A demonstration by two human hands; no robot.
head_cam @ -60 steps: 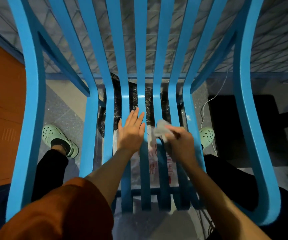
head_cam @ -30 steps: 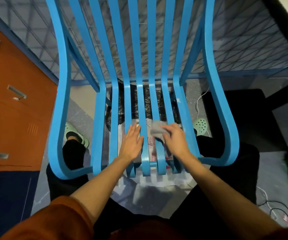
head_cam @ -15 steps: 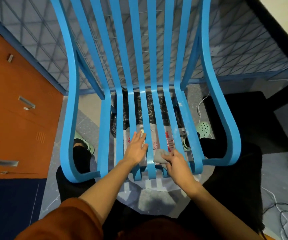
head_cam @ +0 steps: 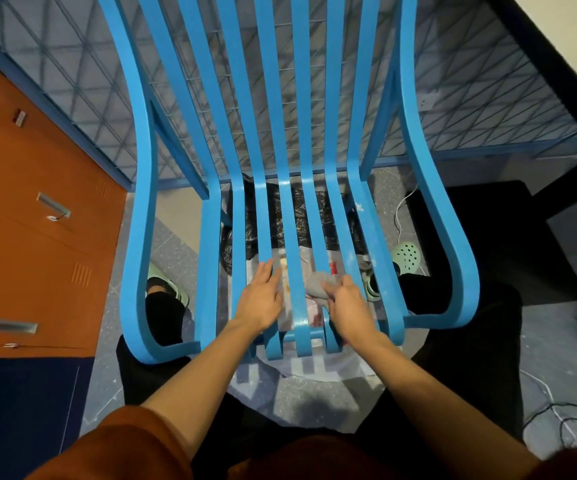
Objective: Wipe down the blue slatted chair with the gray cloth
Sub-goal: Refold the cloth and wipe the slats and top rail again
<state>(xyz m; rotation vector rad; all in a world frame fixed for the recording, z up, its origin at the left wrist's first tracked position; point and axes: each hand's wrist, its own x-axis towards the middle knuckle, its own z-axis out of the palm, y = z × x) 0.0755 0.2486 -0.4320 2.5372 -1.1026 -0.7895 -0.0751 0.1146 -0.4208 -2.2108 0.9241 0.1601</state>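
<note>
You are pinching the bunched gray cloth [head_cam: 318,285] in your right hand [head_cam: 347,306] while your left hand [head_cam: 261,299] is lying straight-fingered on the blue slatted chair [head_cam: 207,271], so a loosening pinch is risking the cloth dropping between slats.

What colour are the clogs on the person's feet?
Pale mint green with round holes, clearest on the right clog in the head view.

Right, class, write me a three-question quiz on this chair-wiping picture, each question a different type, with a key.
1. True or false: the left hand holds the cloth.
2. Which part of the chair is the right hand wiping: A) backrest, B) seat, C) armrest?
3. Fill in: the shoe on the floor is pale ____.
Key: 1 false; 2 B; 3 green.
</note>
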